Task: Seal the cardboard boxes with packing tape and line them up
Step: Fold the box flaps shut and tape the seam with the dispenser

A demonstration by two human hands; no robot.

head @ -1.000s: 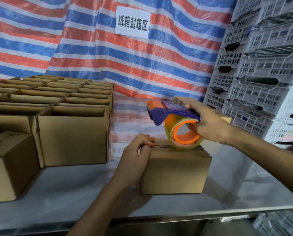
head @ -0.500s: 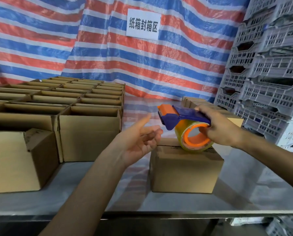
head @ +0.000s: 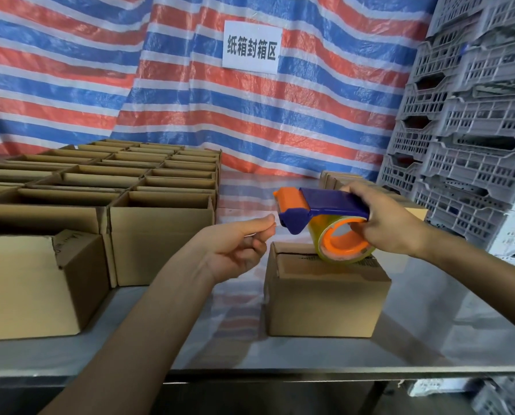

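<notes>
Item: cardboard box (head: 325, 295), unsealed, on our counter (head: 444, 330). Left of it: our left hand (head: 235, 250), fingers pinched, perhaps on the tape end. Atop it: tape dispenser (head: 328, 214), gripped by our right hand (head: 391, 226). Risk: unheld box slides, tape lands crooked.

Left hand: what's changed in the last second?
The left hand let go of the box, rose and reached toward the front of the tape dispenser, thumb and forefinger nearly together. The right hand still grips the tape dispenser, resting on the box.
</notes>
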